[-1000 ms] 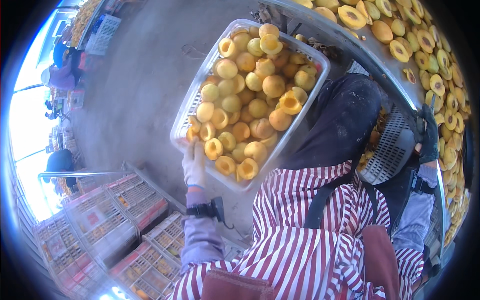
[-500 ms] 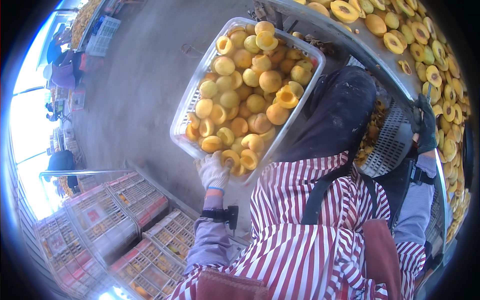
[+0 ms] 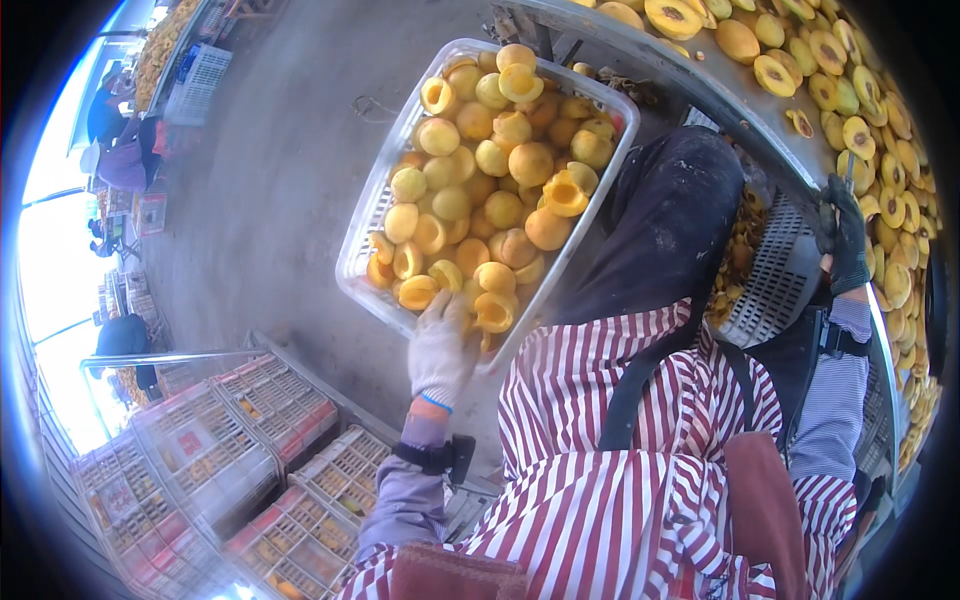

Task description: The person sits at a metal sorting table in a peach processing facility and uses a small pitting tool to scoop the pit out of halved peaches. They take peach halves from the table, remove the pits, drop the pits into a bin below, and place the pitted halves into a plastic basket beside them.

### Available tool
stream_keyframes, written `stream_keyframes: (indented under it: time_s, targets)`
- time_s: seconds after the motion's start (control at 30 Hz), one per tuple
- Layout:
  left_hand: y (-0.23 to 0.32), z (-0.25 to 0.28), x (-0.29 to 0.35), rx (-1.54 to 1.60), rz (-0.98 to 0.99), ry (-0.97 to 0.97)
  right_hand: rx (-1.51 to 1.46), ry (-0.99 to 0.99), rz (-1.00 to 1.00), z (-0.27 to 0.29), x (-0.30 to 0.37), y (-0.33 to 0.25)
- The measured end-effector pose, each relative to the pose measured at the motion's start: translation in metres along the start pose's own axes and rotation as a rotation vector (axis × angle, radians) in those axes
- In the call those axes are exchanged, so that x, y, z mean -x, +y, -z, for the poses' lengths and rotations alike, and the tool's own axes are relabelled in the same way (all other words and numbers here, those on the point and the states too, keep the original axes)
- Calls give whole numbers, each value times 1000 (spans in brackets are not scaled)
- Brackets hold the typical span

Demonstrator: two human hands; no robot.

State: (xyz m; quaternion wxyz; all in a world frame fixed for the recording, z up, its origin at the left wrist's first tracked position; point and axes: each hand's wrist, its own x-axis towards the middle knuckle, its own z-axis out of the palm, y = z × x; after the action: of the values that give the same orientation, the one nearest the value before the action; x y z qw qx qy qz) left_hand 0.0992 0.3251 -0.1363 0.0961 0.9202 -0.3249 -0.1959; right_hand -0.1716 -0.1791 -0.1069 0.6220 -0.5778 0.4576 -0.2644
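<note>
A white plastic basket piled with yellow peaches, whole and halved, stands in front of me. My left hand, in a pale glove, reaches over its near rim. Its stretched fingers touch the peach halves at that end; whatever lies beneath the palm is hidden. Off to the right, my right hand wears a dark glove and is closed around a thin metal tool that sticks up from the fist. This hand is at the edge of a metal table spread with halved peaches.
Stacked crates of fruit stand at the lower left, near a metal rail. Between my leg and the table sits a grey perforated basket beside fruit scraps. Other people are at the far left.
My left hand has moved from the basket's near rim inward onto the peach halves, covering one that showed before. The right hand still grips its tool and has barely moved.
</note>
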Motion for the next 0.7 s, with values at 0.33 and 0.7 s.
stream_keyframes:
  time_s: [0.33, 0.7]
  targets:
    - [-16, -45, -24, 298, 270, -267, 39, 39, -341, 6, -24, -6]
    - [-2, -43, 6, 50, -46, -27, 199, -42, -53, 8, -16, -8]
